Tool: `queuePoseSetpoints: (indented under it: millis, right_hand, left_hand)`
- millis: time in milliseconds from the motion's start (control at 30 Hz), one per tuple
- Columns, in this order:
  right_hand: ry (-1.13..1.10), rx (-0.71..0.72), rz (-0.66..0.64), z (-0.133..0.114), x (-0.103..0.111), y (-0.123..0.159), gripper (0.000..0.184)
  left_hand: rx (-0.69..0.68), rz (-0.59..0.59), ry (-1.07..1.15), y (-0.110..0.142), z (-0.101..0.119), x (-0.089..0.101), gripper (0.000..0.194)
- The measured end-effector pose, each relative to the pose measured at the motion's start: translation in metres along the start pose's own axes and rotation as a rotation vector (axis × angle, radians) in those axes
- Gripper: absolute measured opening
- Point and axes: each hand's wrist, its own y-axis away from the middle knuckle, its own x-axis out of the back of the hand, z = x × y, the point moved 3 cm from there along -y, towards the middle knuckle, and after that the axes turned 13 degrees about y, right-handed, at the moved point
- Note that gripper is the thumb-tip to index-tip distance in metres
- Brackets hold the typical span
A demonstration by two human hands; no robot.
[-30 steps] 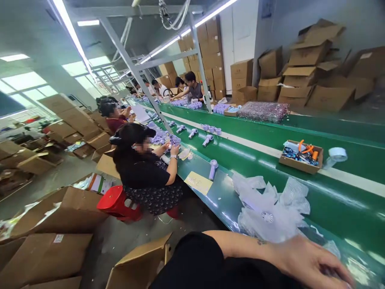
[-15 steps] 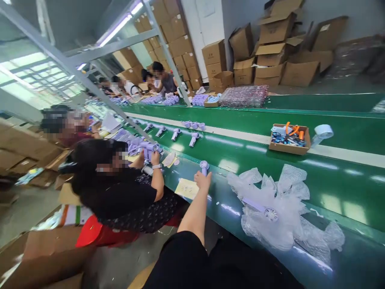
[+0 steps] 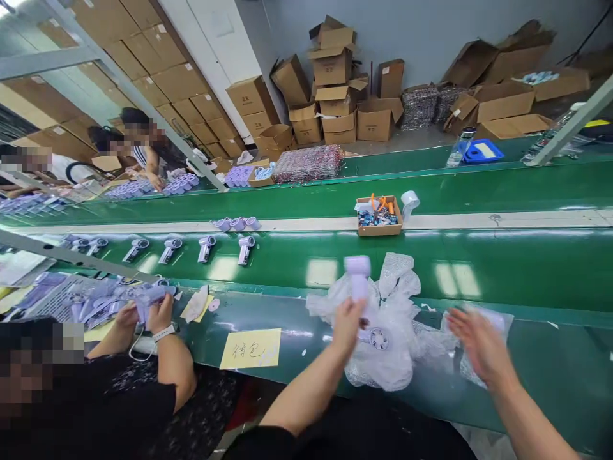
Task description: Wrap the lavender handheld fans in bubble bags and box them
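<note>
My left hand (image 3: pixel 348 324) is closed round the handle of a lilac handheld fan (image 3: pixel 358 273), held upright above the table and slightly blurred. Below and beside it lies a heap of clear bubble-wrap bags (image 3: pixel 390 367), with another lilac fan (image 3: pixel 379 339) on top. Off to the right, my right hand (image 3: pixel 483 348) has its fingers stretched out and blurred by motion. Just behind that hand, a bubble-wrap bag (image 3: pixel 502 321) with something pale lilac in it lies on the table; whether the fingers touch it is hard to see.
A yellow handwritten card (image 3: pixel 251 349) lies to my left. Beyond, several fans (image 3: pixel 245 250) rest on the green conveyor (image 3: pixel 297 265). A small carton of tools (image 3: pixel 380 229) and a tape roll (image 3: pixel 410 199) stand farther back. A co-worker (image 3: pixel 163 364) handles fans at the left.
My left hand has brought the fan from beside the yellow card rightward to the bubble wrap. My right hand has come into view. The camera has turned right.
</note>
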Motion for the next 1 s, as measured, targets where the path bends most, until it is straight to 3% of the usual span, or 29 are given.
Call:
queuePoseSetpoints:
  millis: [33,67,100,133,167,233,300,400,467,600,767,867,933,1000]
  right_hand:
    - [-0.198,-0.08,-0.216,-0.007,-0.019,0.0,0.043]
    - [-0.332,-0.149,-0.322,-0.013,-0.031,-0.002,0.044]
    - [-0.409,-0.206,-0.372,-0.017,-0.037,-0.006,0.045]
    - [-0.454,-0.247,-0.357,-0.018,-0.036,-0.011,0.044]
    - [-0.481,-0.276,-0.3,-0.017,-0.027,-0.017,0.043]
    - [-0.498,-0.33,-0.229,-0.01,0.001,-0.026,0.041]
    - [-0.471,-0.398,-0.265,0.001,0.033,-0.028,0.039]
    - [-0.456,-0.512,-0.357,0.019,0.071,-0.02,0.033]
    - [-0.501,-0.569,-0.387,0.028,0.086,-0.017,0.029]
    - [-0.608,-0.635,-0.529,0.036,0.091,-0.025,0.029]
    - [-0.655,-0.595,-0.708,0.034,0.072,-0.044,0.022]
    - [-0.673,-0.592,-0.74,0.042,0.075,-0.046,0.021]
    - [-0.692,-0.591,-0.774,0.048,0.085,-0.041,0.027]
    - [-0.743,-0.58,-0.811,0.046,0.094,-0.034,0.035]
  left_hand:
    - [0.079,-0.161,-0.038,0.007,-0.014,-0.036,0.049]
    - [0.167,-0.332,-0.111,0.01,-0.026,-0.069,0.05]
    - [0.215,-0.447,-0.23,0.007,-0.034,-0.097,0.051]
    - [0.221,-0.474,-0.371,-0.004,-0.036,-0.117,0.052]
    - [0.189,-0.429,-0.514,-0.023,-0.032,-0.132,0.052]
    - [0.056,-0.157,-0.731,-0.076,-0.012,-0.15,0.048]
    - [0.028,-0.052,-0.798,-0.133,0.003,-0.164,0.045]
    - [0.106,-0.009,-0.898,-0.192,0.002,-0.186,0.045]
    - [0.141,-0.048,-0.948,-0.207,-0.008,-0.199,0.038]
    - [0.056,-0.166,-0.989,-0.2,-0.018,-0.214,0.025]
    - [-0.025,-0.175,-1.072,-0.179,-0.025,-0.221,0.061]
    - [-0.052,-0.246,-1.098,-0.165,-0.03,-0.226,0.038]
    - [-0.14,-0.299,-1.088,-0.149,-0.025,-0.227,0.02]
    - [-0.229,-0.337,-1.069,-0.122,-0.013,-0.222,0.015]
